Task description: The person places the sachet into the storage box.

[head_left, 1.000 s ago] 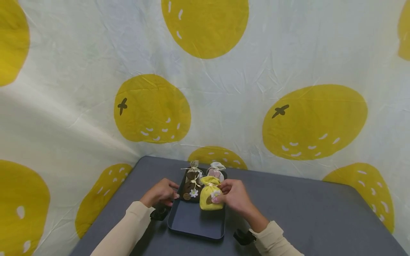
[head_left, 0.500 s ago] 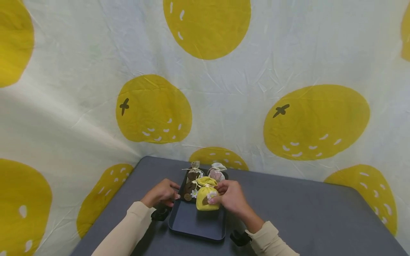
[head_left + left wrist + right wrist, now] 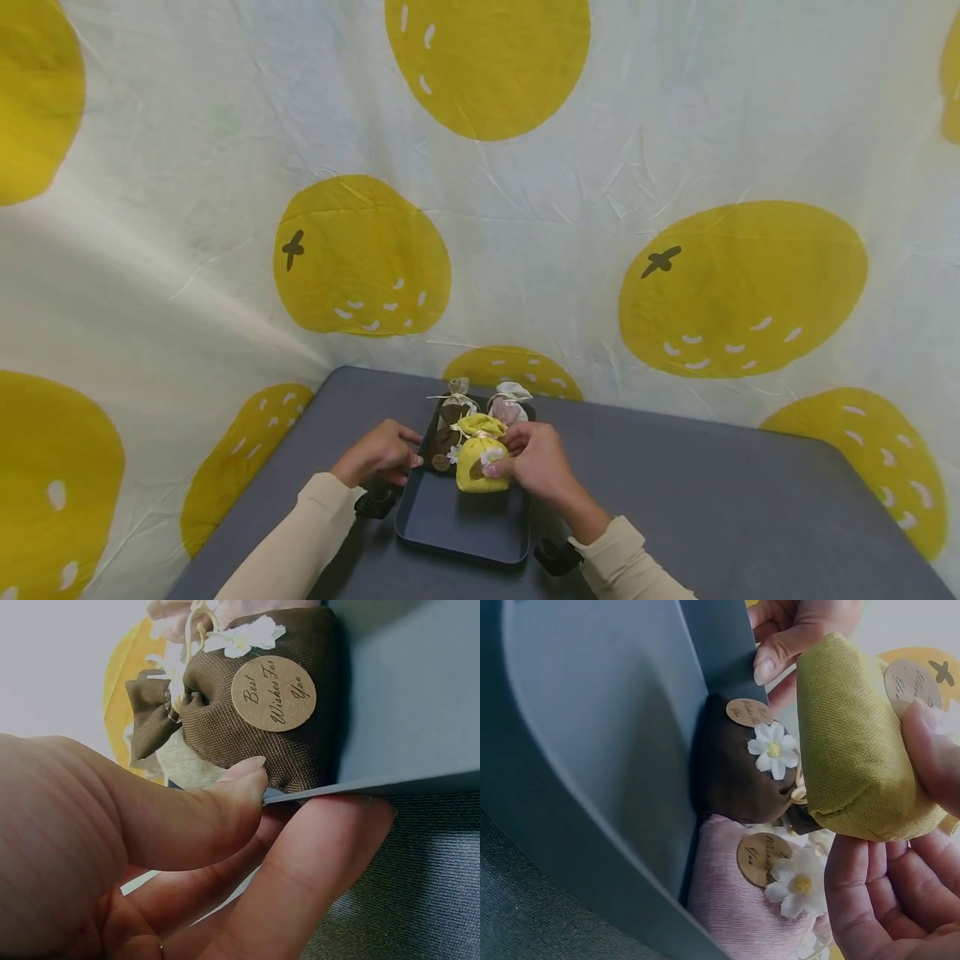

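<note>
My right hand (image 3: 542, 460) grips a yellow drawstring pouch (image 3: 477, 477) from its right side, thumb on the front near a white flower and a round label. The pouch hangs over the dark tray (image 3: 459, 529), above the tray floor in the right wrist view. At the tray's left wall, my left hand (image 3: 378, 454) pinches the rim between thumb and fingers. Just inside that wall sits a brown pouch (image 3: 292, 754) with a "Best Wishes For You" label. A pink pouch (image 3: 742, 922) with a white flower lies beside it, partly behind the right hand's fingers.
At the tray's back left stands a beige and brown pouch (image 3: 457, 403), with a whitish-pink pouch (image 3: 510, 408) at the back right. The tray rests on a dark grey table (image 3: 675, 500). A white cloth (image 3: 525, 250) with yellow fruit prints hangs behind.
The right hand has carried the yellow pouch a little to the left, so it now overlaps more of the brown pouch. The left hand keeps its grip on the tray rim.
</note>
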`<state>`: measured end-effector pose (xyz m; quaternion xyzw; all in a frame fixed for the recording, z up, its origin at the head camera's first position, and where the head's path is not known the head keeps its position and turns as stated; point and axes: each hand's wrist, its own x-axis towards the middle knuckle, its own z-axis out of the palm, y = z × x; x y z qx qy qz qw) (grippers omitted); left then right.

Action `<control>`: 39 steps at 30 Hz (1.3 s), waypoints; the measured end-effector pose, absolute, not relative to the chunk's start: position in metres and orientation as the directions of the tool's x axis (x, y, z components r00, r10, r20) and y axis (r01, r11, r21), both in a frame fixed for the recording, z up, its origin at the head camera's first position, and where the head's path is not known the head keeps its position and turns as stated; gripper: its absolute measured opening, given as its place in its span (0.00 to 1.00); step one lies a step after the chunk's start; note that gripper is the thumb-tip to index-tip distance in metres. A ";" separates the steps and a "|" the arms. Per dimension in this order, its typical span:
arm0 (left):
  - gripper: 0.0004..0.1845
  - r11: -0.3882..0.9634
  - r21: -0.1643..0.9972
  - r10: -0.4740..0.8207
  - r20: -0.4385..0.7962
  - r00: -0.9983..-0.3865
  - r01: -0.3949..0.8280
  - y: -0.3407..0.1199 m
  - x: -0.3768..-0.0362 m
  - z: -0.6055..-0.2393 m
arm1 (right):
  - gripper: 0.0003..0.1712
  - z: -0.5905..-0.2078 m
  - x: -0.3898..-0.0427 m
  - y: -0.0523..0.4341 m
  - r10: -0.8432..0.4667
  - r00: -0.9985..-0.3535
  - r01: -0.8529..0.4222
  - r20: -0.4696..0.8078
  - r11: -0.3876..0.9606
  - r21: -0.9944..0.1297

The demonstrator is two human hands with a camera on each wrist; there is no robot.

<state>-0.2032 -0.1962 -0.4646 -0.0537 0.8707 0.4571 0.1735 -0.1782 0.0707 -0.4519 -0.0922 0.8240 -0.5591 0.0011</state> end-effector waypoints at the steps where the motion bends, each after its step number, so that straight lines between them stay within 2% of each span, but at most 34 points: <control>1: 0.23 0.580 0.775 0.064 -0.353 -0.934 -0.253 -0.196 -0.203 -0.465 | 0.20 -0.453 -0.178 0.071 -0.152 -0.983 -0.150 0.101 0.361 -0.920; 39: 0.23 0.593 0.759 0.060 -0.376 -0.925 -0.269 -0.196 -0.206 -0.465 | 0.21 -0.476 -0.180 0.063 -0.185 -0.973 -0.206 0.137 0.438 -0.875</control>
